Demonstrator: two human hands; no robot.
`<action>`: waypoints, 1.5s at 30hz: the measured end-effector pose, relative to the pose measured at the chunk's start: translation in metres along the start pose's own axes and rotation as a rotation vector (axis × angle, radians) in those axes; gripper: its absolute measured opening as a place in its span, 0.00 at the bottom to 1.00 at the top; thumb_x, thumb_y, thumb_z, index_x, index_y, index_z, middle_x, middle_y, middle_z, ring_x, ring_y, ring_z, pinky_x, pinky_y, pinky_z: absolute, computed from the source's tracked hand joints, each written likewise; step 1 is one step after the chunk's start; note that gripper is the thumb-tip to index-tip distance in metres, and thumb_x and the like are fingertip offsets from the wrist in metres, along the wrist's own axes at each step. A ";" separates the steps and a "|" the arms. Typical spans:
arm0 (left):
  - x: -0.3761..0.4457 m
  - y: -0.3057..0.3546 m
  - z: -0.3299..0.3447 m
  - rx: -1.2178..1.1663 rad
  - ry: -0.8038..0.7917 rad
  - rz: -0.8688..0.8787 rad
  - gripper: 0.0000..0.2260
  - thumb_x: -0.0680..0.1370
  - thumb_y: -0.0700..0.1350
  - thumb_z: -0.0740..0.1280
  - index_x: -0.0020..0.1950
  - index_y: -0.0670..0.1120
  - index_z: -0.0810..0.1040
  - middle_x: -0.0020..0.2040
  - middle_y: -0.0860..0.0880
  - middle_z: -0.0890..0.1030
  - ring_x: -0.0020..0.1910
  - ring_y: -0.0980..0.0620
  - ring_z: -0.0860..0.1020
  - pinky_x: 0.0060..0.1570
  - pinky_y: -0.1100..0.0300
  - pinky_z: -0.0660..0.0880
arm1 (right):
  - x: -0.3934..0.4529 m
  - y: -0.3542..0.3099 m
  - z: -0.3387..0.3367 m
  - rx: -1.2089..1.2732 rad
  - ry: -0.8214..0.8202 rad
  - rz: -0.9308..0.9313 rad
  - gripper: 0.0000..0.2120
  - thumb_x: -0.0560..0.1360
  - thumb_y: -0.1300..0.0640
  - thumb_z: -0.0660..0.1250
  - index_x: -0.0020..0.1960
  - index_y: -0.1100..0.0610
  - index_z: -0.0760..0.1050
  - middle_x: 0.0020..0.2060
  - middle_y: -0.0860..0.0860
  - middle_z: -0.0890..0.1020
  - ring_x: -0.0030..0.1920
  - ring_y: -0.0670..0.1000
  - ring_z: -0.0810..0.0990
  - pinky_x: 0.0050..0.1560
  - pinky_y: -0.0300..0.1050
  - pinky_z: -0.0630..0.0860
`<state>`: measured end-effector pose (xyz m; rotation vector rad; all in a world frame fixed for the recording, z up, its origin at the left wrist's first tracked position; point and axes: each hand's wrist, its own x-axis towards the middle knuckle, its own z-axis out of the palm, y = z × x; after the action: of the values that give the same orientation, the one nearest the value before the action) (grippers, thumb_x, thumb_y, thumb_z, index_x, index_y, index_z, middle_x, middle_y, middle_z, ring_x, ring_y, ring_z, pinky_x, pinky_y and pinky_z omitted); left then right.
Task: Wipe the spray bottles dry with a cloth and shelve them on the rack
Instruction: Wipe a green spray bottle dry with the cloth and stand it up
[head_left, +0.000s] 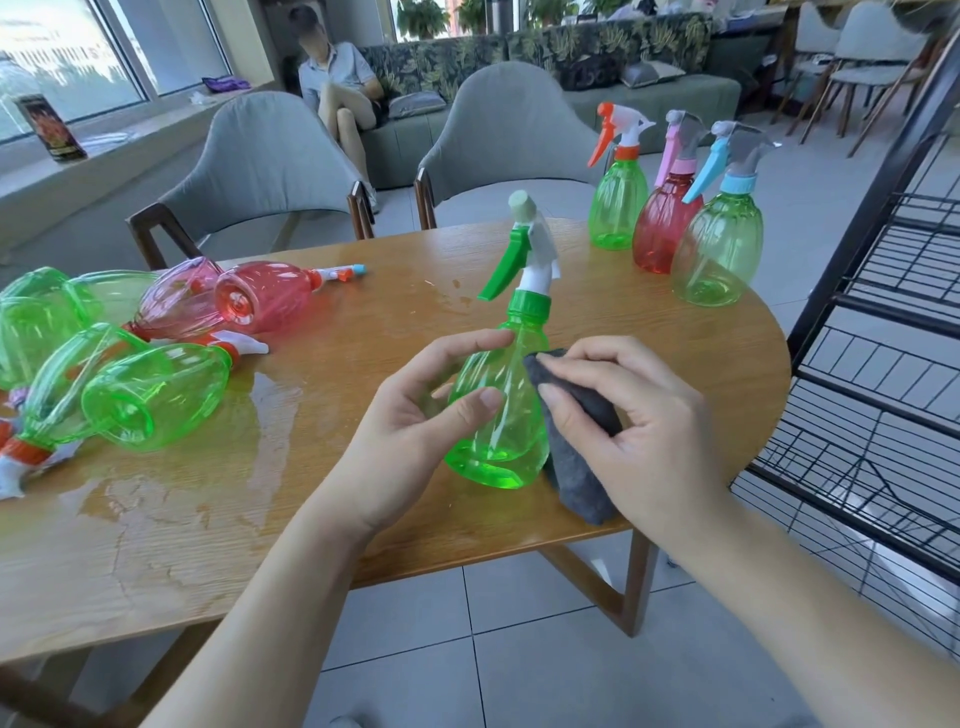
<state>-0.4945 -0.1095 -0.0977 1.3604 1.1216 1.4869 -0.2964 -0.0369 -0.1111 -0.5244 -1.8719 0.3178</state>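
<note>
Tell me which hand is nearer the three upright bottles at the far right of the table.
Right. The right hand, pressing the cloth to the bottle, sits below the three upright bottles; the left hand lies farther left.

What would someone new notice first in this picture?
The two hands at centre: the left hand grips an upright green spray bottle while the right hand presses a grey cloth against it. Left lies a heap of bottles; three stand at the far right.

Bright daylight entered from large glass windows at 10 o'clock. Glare sat on wet, glossy wooden tabletop at 8 o'clock. Wide-angle bending at edges; focus mostly sharp, shadows soft.
</note>
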 end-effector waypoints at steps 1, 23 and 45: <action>0.000 -0.002 0.000 -0.007 0.020 0.002 0.16 0.80 0.45 0.73 0.67 0.54 0.82 0.67 0.45 0.82 0.66 0.36 0.80 0.65 0.39 0.78 | -0.004 -0.001 0.001 0.012 -0.022 -0.014 0.09 0.78 0.63 0.74 0.57 0.62 0.86 0.51 0.53 0.83 0.52 0.44 0.81 0.56 0.33 0.75; 0.007 0.001 0.004 -0.014 0.122 -0.108 0.15 0.81 0.52 0.72 0.68 0.57 0.79 0.55 0.44 0.81 0.51 0.45 0.84 0.53 0.49 0.79 | -0.013 -0.006 0.009 -0.037 -0.223 -0.319 0.06 0.80 0.64 0.71 0.54 0.63 0.86 0.46 0.56 0.82 0.44 0.54 0.81 0.52 0.42 0.78; 0.000 -0.001 -0.013 0.023 -0.076 -0.036 0.17 0.79 0.48 0.71 0.68 0.54 0.80 0.72 0.44 0.78 0.71 0.38 0.76 0.71 0.33 0.72 | 0.015 0.000 -0.004 0.024 -0.016 0.068 0.09 0.80 0.61 0.72 0.59 0.58 0.85 0.51 0.49 0.83 0.52 0.40 0.80 0.55 0.30 0.72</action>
<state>-0.5070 -0.1105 -0.0990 1.3935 1.1127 1.3889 -0.2972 -0.0292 -0.0976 -0.5713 -1.8664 0.3899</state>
